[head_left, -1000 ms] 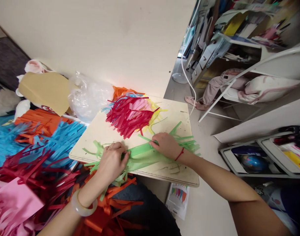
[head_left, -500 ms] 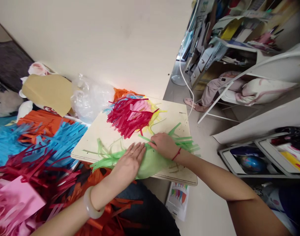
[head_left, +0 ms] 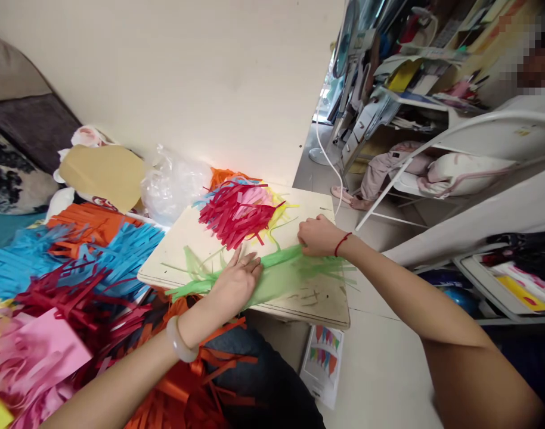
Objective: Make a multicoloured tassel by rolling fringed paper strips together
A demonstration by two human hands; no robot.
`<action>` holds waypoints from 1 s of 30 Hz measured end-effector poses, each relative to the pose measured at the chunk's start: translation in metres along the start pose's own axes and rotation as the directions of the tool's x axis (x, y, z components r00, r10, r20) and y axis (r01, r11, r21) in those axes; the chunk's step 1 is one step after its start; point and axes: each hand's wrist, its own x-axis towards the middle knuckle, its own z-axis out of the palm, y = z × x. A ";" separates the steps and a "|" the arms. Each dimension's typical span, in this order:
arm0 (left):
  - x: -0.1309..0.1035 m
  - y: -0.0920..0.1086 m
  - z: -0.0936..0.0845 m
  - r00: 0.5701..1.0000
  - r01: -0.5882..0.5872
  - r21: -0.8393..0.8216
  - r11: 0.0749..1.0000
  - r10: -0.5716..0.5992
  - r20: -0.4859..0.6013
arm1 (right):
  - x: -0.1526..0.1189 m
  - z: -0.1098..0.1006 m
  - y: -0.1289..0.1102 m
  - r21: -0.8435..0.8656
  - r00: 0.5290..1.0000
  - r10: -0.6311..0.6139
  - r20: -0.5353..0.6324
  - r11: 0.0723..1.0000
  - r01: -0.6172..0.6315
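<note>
A sheet of green tissue paper (head_left: 276,277) with fringed strips at both ends lies across a small wooden table (head_left: 174,253). My left hand (head_left: 237,279) presses flat on its left part, fingers a little apart. My right hand (head_left: 319,236) is closed on the upper edge of the green tissue, towards its right end. Beyond the hands, a fringed bundle of red tissue (head_left: 237,214) rests with pink, yellow, blue and orange pieces around it.
On the left are piles of orange, blue (head_left: 129,247), red and pink fringed tissue (head_left: 26,357), plus a clear plastic bag (head_left: 174,187). A printed packet (head_left: 322,363) lies below the table. A person sits by a white chair (head_left: 389,196) at the right.
My right hand has moved right and slightly up, away from my left hand, with the green tissue edge. My left hand stays on the tissue. The view has shifted slightly.
</note>
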 end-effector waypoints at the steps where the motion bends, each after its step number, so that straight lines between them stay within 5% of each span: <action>1: 0.003 0.000 -0.003 1.000 -0.006 0.000 1.000 0.006 0.006 | -0.004 -0.003 0.000 -0.029 1.000 0.018 -0.001 0.999 -0.018; 6: 0.008 0.000 -0.011 1.000 -0.025 -0.003 1.000 0.025 0.003 | -0.015 -0.004 -0.016 -0.032 0.992 0.124 -0.031 0.992 -0.125; 11: 0.006 0.004 -0.012 0.999 -0.040 0.079 0.996 0.037 0.035 | -0.004 0.010 -0.035 0.112 0.934 0.252 -0.254 0.967 -0.231; 18: 0.010 0.004 -0.017 1.000 -0.017 0.025 1.000 0.017 0.022 | -0.028 0.027 0.023 0.302 0.730 0.637 -0.248 0.767 -0.567; 21: 0.015 0.003 -0.022 0.999 -0.028 0.039 0.999 0.027 0.021 | -0.045 0.026 0.030 0.297 0.598 0.700 -0.390 0.711 -0.638; 23: 0.018 0.003 -0.024 0.999 -0.033 0.044 0.998 0.032 0.023 | -0.044 0.024 0.014 0.240 0.679 0.521 -0.518 0.850 -0.469; 25: 0.020 0.002 -0.023 1.000 -0.009 0.028 1.000 0.008 0.019 | -0.034 0.023 -0.012 0.143 0.843 0.138 -0.520 0.987 -0.073; 26: 0.020 0.002 -0.022 1.000 0.010 0.016 1.000 -0.010 0.013 | -0.026 0.024 -0.026 0.113 0.878 -0.055 -0.476 0.986 0.123; 28: 0.018 0.002 -0.019 0.999 0.040 -0.006 0.999 -0.040 -0.007 | -0.009 0.031 -0.047 0.098 0.867 -0.264 -0.422 0.938 0.334; 30: 0.015 0.002 -0.015 0.998 0.048 -0.040 0.998 -0.050 -0.049 | 0.005 0.041 -0.057 0.082 0.850 -0.324 -0.414 0.917 0.390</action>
